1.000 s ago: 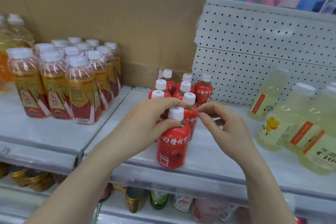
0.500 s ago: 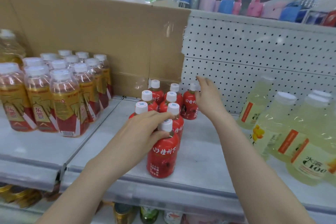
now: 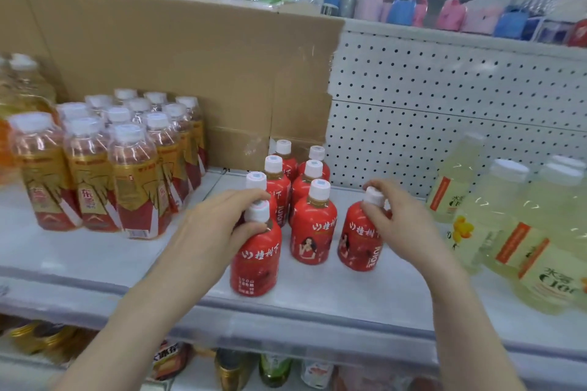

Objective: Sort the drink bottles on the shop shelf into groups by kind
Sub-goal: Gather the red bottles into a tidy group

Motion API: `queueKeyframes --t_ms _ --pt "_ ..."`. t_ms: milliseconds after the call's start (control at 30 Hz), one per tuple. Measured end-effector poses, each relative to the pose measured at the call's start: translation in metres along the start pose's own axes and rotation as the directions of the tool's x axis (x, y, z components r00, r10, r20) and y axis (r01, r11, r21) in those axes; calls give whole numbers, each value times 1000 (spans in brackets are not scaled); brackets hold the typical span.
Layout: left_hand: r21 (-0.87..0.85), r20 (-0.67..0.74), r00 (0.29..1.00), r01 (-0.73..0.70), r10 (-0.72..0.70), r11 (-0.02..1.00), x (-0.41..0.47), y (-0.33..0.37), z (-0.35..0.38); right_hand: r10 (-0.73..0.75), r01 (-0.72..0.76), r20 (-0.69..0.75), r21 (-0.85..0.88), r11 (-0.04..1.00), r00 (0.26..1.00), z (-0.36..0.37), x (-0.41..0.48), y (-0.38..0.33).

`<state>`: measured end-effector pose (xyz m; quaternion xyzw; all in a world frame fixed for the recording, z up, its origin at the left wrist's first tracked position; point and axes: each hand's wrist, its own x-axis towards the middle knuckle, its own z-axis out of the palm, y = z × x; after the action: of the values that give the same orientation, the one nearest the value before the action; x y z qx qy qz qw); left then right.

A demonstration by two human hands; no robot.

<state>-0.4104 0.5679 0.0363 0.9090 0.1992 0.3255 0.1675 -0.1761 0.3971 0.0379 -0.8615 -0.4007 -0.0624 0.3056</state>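
- The red bottles [image 3: 313,225] carry white Chinese script and a woman's picture. The gold-and-red bottles [image 3: 133,181] at the left of the shelf [image 3: 95,260] read "东鹏". The pale yellow bottles [image 3: 540,257] at right read "C100".
- The left hand [image 3: 219,228] grips the neck of the front red bottle [image 3: 255,260], near the shelf's front edge.
- The right hand [image 3: 403,225] pinches the cap of the rightmost red bottle [image 3: 360,238], just beside the group.

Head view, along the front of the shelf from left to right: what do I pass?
Gold-labelled bottles → left hand → front red bottle that it grips → middle red bottle → right red bottle → right hand pinching its cap → pale yellow bottles.
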Motion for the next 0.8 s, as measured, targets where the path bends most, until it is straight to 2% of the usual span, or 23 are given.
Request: queueKeyframes --t_ms 133,267,433,500,567,633,667,733,800 --pt "-84 -24 1000 -15 13 996 -3 -5 7 -93 94 -13 64 994 996 -3 -59 -32" --pt "-223 4 1000 -27 29 975 -7 -11 1 -187 184 -4 191 964 982 17 -75 -60" --pt "-153 1 999 -42 43 987 -5 -19 -4 -171 186 -109 147 972 979 40 -68 -75" --pt "-137 -27 1000 -1 -2 991 -4 -22 -3 -140 159 -149 123 980 979 44 -68 -77" --pt "-184 34 994 108 -103 977 -4 -23 0 -94 118 -169 136 984 981 45 -68 -77" --pt "-322 196 964 235 -178 917 -3 -23 4 -36 57 -116 187 981 993 44 -65 -74" --pt "-390 255 954 252 -159 886 -1 -25 9 -13 26 -63 217 976 998 44 -64 -73" --pt "-429 285 952 227 -108 874 2 -29 18 -6 -3 31 265 964 999 46 -61 -72" --pt "-464 261 963 190 -72 865 3 -26 24 -34 21 42 282 959 999 49 -59 -73"
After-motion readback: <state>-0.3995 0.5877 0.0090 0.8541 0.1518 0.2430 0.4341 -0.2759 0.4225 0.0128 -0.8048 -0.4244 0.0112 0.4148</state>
